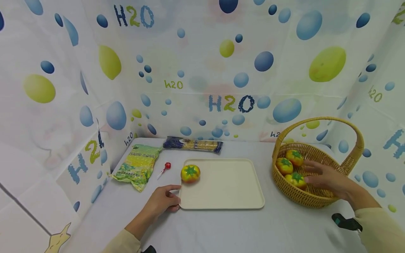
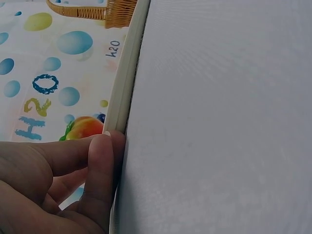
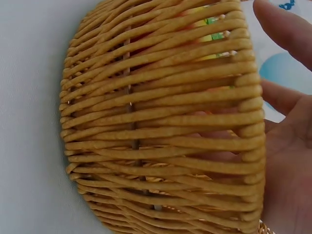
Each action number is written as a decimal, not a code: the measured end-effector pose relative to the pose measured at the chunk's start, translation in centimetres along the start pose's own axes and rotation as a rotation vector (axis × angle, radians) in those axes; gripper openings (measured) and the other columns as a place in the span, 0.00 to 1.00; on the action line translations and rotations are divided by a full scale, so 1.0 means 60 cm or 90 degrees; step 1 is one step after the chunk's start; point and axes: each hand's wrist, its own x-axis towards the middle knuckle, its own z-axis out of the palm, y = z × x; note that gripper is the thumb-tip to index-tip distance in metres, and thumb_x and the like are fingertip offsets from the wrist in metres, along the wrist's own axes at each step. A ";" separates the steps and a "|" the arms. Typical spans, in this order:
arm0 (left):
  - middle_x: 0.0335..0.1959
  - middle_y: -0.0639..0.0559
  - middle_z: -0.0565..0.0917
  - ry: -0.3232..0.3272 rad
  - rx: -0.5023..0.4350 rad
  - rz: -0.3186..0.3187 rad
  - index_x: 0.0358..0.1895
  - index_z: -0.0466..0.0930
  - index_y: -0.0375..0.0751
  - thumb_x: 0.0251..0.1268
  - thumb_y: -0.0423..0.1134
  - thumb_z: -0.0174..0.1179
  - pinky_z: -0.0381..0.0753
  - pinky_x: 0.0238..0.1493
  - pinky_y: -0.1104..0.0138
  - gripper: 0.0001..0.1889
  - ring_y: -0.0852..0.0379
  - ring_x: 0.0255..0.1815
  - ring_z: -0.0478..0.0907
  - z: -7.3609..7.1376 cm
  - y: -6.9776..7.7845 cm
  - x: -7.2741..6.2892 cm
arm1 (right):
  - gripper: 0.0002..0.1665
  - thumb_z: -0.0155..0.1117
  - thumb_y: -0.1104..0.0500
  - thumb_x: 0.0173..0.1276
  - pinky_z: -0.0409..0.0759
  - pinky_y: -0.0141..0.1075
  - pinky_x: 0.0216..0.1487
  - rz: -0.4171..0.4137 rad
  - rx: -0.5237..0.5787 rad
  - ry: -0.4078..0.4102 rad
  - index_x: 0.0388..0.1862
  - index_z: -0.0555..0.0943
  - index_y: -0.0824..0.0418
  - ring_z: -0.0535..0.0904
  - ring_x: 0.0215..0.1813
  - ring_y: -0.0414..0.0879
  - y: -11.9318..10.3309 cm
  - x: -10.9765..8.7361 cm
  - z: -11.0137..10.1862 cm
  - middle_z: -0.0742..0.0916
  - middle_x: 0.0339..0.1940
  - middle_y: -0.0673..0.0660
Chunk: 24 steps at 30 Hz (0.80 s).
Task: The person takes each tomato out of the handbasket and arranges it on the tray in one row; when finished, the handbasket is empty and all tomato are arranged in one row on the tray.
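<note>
In the head view, my left hand [image 1: 162, 202] holds the left rim of a cream rectangular tray [image 1: 226, 186]. The left wrist view shows the thumb and curled fingers against that tray's edge [image 2: 124, 78]. One yellow-red tomato [image 1: 190, 174] with a green star-shaped top sits in the tray's upper left corner. On the right, my right hand [image 1: 327, 179] reaches over the rim of a wicker basket [image 1: 303, 200], fingers apart. Inside are three similar tomatoes, the front one [image 1: 296, 180] nearest its thumb. The basket's woven side [image 3: 161, 117] partly hides the right fingers in the right wrist view.
A green-yellow packet [image 1: 137, 163] lies at the back left, beside a red lollipop [image 1: 167, 165]. Along the back lies a long pack of pasta [image 1: 193, 144]. The basket's tall arched handle [image 1: 319, 119] rises behind the right hand. Patterned curtains surround the white table.
</note>
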 end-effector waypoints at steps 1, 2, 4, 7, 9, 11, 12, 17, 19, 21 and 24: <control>0.34 0.43 0.79 -0.001 -0.001 -0.001 0.65 0.79 0.37 0.59 0.23 0.69 0.89 0.32 0.64 0.28 0.56 0.28 0.83 0.000 -0.001 0.000 | 0.53 0.63 0.50 0.74 0.77 0.58 0.67 0.002 -0.002 -0.004 0.84 0.42 0.64 0.63 0.74 0.72 0.000 0.002 0.002 0.55 0.79 0.77; 0.34 0.43 0.79 -0.002 -0.003 -0.002 0.65 0.79 0.37 0.59 0.23 0.68 0.89 0.32 0.64 0.28 0.56 0.28 0.83 0.000 -0.001 0.000 | 0.54 0.64 0.50 0.74 0.77 0.58 0.67 0.003 -0.003 -0.009 0.84 0.43 0.64 0.62 0.74 0.73 0.000 0.003 0.004 0.55 0.79 0.78; 0.34 0.44 0.79 -0.006 -0.003 0.000 0.65 0.79 0.36 0.59 0.23 0.68 0.89 0.32 0.65 0.28 0.57 0.29 0.83 0.000 -0.003 0.001 | 0.54 0.64 0.50 0.73 0.76 0.60 0.67 0.005 -0.011 -0.019 0.84 0.42 0.63 0.60 0.75 0.74 0.000 0.006 0.009 0.54 0.79 0.78; 0.34 0.44 0.79 -0.010 -0.006 0.001 0.66 0.78 0.36 0.59 0.23 0.68 0.89 0.32 0.65 0.28 0.57 0.29 0.83 -0.001 -0.004 0.002 | 0.54 0.65 0.50 0.73 0.75 0.61 0.67 0.005 -0.032 -0.034 0.84 0.44 0.63 0.57 0.76 0.76 0.000 0.008 0.013 0.55 0.78 0.78; 0.34 0.44 0.79 -0.012 -0.006 0.002 0.66 0.78 0.36 0.59 0.23 0.68 0.89 0.33 0.65 0.28 0.57 0.29 0.83 -0.001 -0.005 0.003 | 0.54 0.65 0.49 0.73 0.75 0.61 0.66 0.009 -0.046 -0.038 0.84 0.44 0.64 0.57 0.75 0.76 0.000 0.009 0.015 0.56 0.78 0.79; 0.34 0.44 0.79 -0.011 -0.006 0.001 0.66 0.78 0.36 0.59 0.23 0.68 0.89 0.32 0.65 0.28 0.57 0.29 0.83 -0.002 -0.005 0.003 | 0.54 0.65 0.48 0.73 0.76 0.61 0.66 0.016 -0.052 -0.038 0.83 0.45 0.65 0.59 0.74 0.76 0.000 0.011 0.017 0.57 0.78 0.79; 0.34 0.44 0.79 -0.011 -0.006 0.000 0.66 0.78 0.36 0.59 0.23 0.68 0.89 0.32 0.65 0.28 0.57 0.29 0.83 -0.002 -0.005 0.002 | 0.54 0.65 0.48 0.73 0.76 0.62 0.66 0.020 -0.055 -0.037 0.83 0.45 0.66 0.60 0.74 0.76 -0.001 0.012 0.017 0.57 0.78 0.79; 0.34 0.44 0.79 -0.004 -0.006 0.002 0.65 0.79 0.36 0.59 0.23 0.69 0.89 0.32 0.64 0.28 0.56 0.28 0.83 -0.002 -0.004 0.003 | 0.55 0.67 0.48 0.72 0.72 0.66 0.66 0.030 -0.064 -0.044 0.83 0.46 0.67 0.54 0.75 0.78 -0.001 0.017 0.020 0.55 0.78 0.80; 0.33 0.44 0.79 -0.002 -0.006 0.004 0.65 0.79 0.36 0.58 0.23 0.69 0.89 0.32 0.64 0.28 0.56 0.28 0.82 -0.002 -0.003 0.004 | 0.56 0.68 0.49 0.71 0.69 0.68 0.67 0.033 -0.070 -0.045 0.82 0.47 0.67 0.51 0.76 0.78 -0.003 0.018 0.022 0.53 0.78 0.80; 0.33 0.44 0.79 -0.001 -0.002 0.008 0.65 0.79 0.36 0.58 0.23 0.70 0.89 0.32 0.63 0.29 0.56 0.28 0.82 -0.002 -0.003 0.004 | 0.56 0.69 0.49 0.70 0.67 0.70 0.68 0.035 -0.081 -0.043 0.82 0.48 0.68 0.50 0.76 0.79 -0.006 0.018 0.025 0.54 0.78 0.80; 0.33 0.44 0.80 -0.001 0.000 0.003 0.65 0.79 0.35 0.58 0.23 0.70 0.89 0.32 0.63 0.29 0.56 0.28 0.82 -0.001 -0.002 0.000 | 0.56 0.70 0.50 0.68 0.67 0.71 0.67 0.040 -0.103 -0.039 0.82 0.50 0.69 0.54 0.75 0.78 -0.009 0.018 0.029 0.56 0.77 0.81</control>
